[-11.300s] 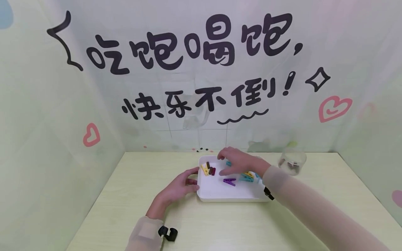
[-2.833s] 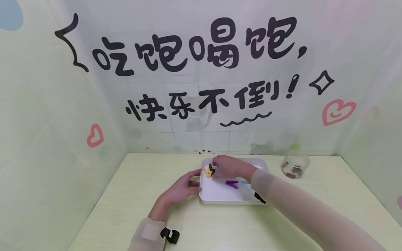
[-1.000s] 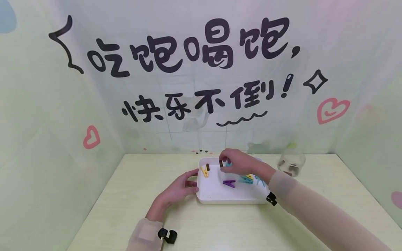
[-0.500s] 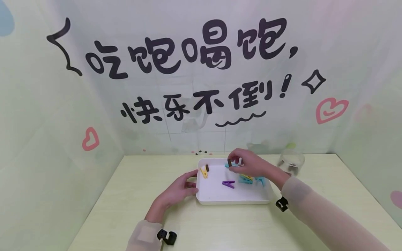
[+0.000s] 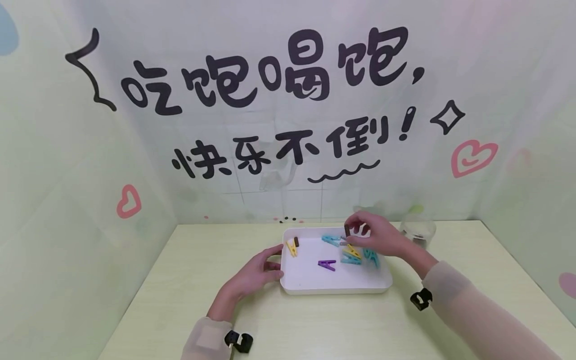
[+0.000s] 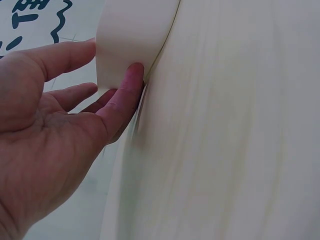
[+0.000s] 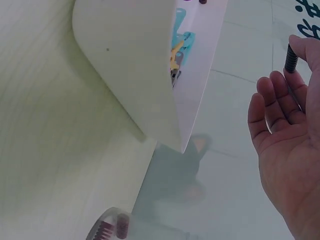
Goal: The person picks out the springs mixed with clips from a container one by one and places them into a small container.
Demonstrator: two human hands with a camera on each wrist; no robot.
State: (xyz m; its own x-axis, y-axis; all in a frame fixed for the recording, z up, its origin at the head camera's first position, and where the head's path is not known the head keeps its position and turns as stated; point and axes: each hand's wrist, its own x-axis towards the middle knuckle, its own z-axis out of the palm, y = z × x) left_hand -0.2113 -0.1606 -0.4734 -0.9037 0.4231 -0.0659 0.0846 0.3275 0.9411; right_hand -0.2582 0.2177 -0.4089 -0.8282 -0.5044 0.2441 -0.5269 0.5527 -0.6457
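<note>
A white tray [image 5: 310,278] stands on the table. My left hand [image 5: 254,272] rests its fairly straight fingers against the tray's left wall. Thumb and index finger of my right hand [image 5: 380,234] pinch a short dark ridged peg [image 7: 291,59], held upright above the tray's back right part. A yellow clothespin [image 5: 292,247] and another dark peg [image 5: 296,242] lie at the tray's left end. Near the middle is a purple clothespin [image 5: 327,265]. Teal clothespins [image 5: 351,258] and a second yellow clothespin [image 5: 354,251] lie to the right, beside small grey pieces partly behind my fingers.
A clear round jar [image 5: 420,230] with dark ridged pegs inside stands behind and right of the tray, partly hidden by my right hand. A printed curtain [image 5: 252,205] hangs along the table's back edge, with side panels left and right.
The right hand has carried the pinched peg rightward across the tray toward the jar's side. Earlier, more dark pegs lay at the tray's left end. The left hand stays at the tray.
</note>
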